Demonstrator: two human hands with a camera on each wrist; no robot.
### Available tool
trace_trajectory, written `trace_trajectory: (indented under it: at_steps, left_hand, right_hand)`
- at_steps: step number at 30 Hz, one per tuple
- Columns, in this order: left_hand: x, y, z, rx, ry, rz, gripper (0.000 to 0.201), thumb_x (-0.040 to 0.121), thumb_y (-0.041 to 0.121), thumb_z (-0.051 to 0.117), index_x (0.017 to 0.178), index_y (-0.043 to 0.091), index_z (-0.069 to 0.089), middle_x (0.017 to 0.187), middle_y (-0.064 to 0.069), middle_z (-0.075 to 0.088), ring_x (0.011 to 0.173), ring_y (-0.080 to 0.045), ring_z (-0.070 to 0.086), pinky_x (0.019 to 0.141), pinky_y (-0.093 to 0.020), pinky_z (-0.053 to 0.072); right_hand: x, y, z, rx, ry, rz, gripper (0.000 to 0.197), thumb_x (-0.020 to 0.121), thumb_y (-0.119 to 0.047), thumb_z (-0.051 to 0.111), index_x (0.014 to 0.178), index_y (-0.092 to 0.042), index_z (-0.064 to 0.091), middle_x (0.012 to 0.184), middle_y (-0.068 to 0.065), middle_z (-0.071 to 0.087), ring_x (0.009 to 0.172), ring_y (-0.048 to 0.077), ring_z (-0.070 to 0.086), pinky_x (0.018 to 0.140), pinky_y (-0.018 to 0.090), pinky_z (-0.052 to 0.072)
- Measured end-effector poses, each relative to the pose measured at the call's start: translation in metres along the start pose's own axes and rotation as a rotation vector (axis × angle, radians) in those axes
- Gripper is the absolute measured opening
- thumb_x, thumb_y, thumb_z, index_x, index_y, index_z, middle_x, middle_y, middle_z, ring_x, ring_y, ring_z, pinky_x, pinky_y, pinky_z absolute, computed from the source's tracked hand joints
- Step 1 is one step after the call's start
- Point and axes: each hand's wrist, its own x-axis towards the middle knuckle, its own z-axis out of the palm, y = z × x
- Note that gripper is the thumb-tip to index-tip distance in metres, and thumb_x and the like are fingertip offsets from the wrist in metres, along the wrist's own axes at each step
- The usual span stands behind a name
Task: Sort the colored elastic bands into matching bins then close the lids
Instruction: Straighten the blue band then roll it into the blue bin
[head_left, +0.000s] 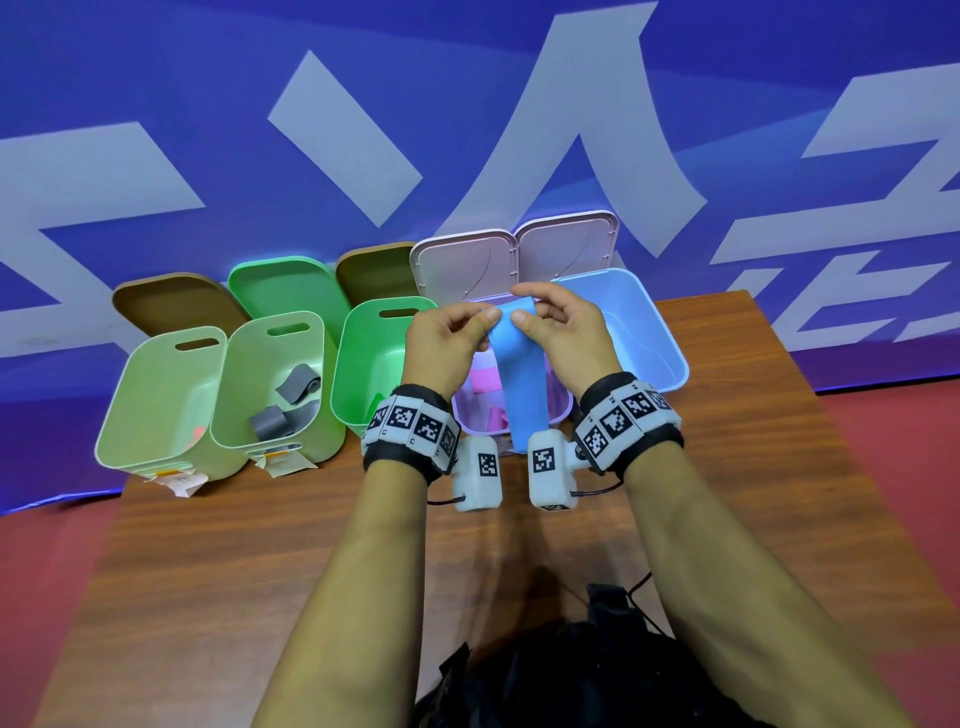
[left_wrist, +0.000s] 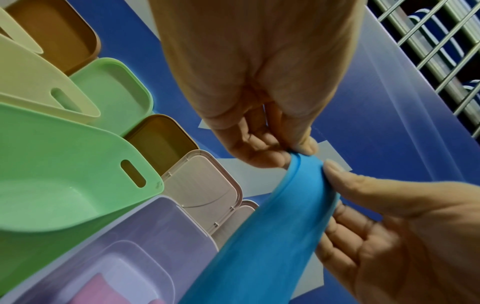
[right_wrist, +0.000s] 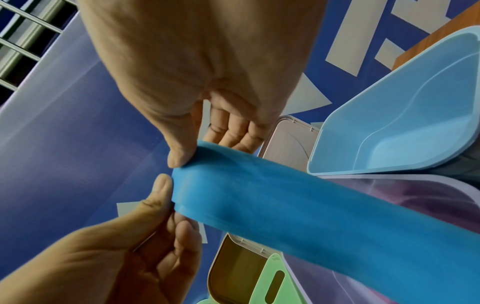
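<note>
Bright, even light; edges warped, wrist cams soft

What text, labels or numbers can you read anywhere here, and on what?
Backdrop banner: huge pale strokes, cropped; no whole word reads.
Wrist bands and camera units: black-and-white square code markers, no letters.
Paper tags below the pale green bins: print too small to read.
Blue band: no print visible.

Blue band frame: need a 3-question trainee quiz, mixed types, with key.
1. True or false: only the left hand pinches the blue band.
2. The band hangs over which bin? A) lilac bin B) blue bin C) bright green bin
3. Fill in: the grey bands lie in the ____ bin from the left.

Key: 1 false, the right hand pinches it too; 2 A; 3 second.
</note>
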Motion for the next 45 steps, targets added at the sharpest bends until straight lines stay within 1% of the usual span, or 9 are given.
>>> trace_trajectory:
  at_steps: [2,7,14,18,23,32,37,41,45]
  left_hand:
    - [-0.002,0.001,0.0,0.004,-0.003,-0.001,0.015,0.092,0.015,0.067,0.083,0.024,0.075,0.074,-0.021,0.065,0.065,-0.019,0.054,0.073,-0.041,0.055]
    - [-0.004,0.007,0.002,-0.047,0.009,-0.011,0.017,0.093,0.01,0.066,0.108,0.016,0.069,0.073,-0.009,0.064,0.063,-0.012,0.057,0.068,-0.027,0.053]
    - [-0.005,0.009,0.005,-0.083,-0.052,-0.041,0.023,0.087,-0.006,0.066,0.109,0.001,0.067,0.078,-0.007,0.067,0.067,-0.005,0.065,0.069,-0.018,0.053]
    - [-0.003,0.009,0.006,-0.07,-0.033,-0.041,0.014,0.092,0.0,0.063,0.1,0.009,0.07,0.084,-0.01,0.07,0.072,-0.016,0.062,0.072,-0.024,0.056]
    - [0.0,0.007,0.007,-0.068,-0.021,-0.046,0.012,0.094,0.006,0.062,0.091,0.015,0.07,0.072,-0.001,0.066,0.062,-0.012,0.055,0.065,-0.022,0.053]
    - [0.002,0.011,0.008,-0.028,-0.075,0.023,0.028,0.085,-0.001,0.071,0.108,0.015,0.069,0.093,-0.008,0.067,0.085,-0.016,0.06,0.087,-0.03,0.054]
    - [0.002,0.01,0.008,-0.02,-0.042,0.032,0.021,0.087,-0.002,0.068,0.106,0.007,0.07,0.093,-0.011,0.07,0.083,-0.017,0.064,0.083,-0.025,0.055]
    - [0.004,0.009,0.008,-0.023,-0.036,0.017,0.012,0.093,0.006,0.063,0.102,0.011,0.07,0.084,-0.003,0.069,0.072,-0.005,0.061,0.075,-0.021,0.053]
    - [0.002,0.008,0.008,-0.016,-0.061,0.005,0.011,0.097,0.014,0.061,0.097,0.012,0.072,0.078,-0.004,0.067,0.068,-0.009,0.057,0.071,-0.022,0.051]
  right_hand:
    - [0.0,-0.002,0.001,-0.012,0.008,-0.007,0.026,0.091,-0.008,0.067,0.117,-0.012,0.069,0.094,0.008,0.065,0.088,0.015,0.064,0.088,0.025,0.053]
    - [0.001,-0.002,0.001,-0.029,0.057,0.008,0.012,0.089,-0.015,0.07,0.101,-0.014,0.072,0.094,0.01,0.073,0.092,0.023,0.069,0.09,0.039,0.056]
    - [0.002,0.0,0.0,-0.008,0.108,0.023,0.01,0.089,-0.02,0.07,0.095,-0.013,0.073,0.091,0.014,0.074,0.091,0.031,0.07,0.087,0.044,0.057]
    - [0.001,-0.001,0.0,0.023,0.108,0.02,0.013,0.089,-0.021,0.071,0.095,-0.009,0.073,0.093,0.015,0.073,0.084,0.019,0.068,0.087,0.039,0.056]
    - [-0.001,-0.006,-0.002,0.063,0.076,0.009,0.021,0.093,-0.011,0.067,0.113,-0.006,0.069,0.099,0.011,0.071,0.082,0.008,0.066,0.079,0.018,0.054]
    - [0.005,0.001,-0.004,-0.071,0.112,0.015,0.01,0.094,-0.021,0.066,0.085,-0.016,0.066,0.075,-0.005,0.062,0.071,0.007,0.056,0.073,0.02,0.045]
    - [0.005,-0.002,-0.004,-0.026,0.108,0.024,0.013,0.093,-0.019,0.068,0.099,-0.007,0.071,0.093,0.009,0.073,0.085,0.016,0.066,0.083,0.029,0.054]
    - [0.002,-0.004,-0.002,0.024,0.087,0.008,0.017,0.092,-0.01,0.068,0.108,-0.006,0.069,0.098,0.011,0.073,0.084,0.012,0.068,0.08,0.023,0.055]
    - [0.003,-0.005,-0.003,0.025,0.103,0.015,0.012,0.091,-0.011,0.069,0.103,-0.011,0.068,0.092,0.004,0.072,0.079,0.006,0.066,0.077,0.017,0.053]
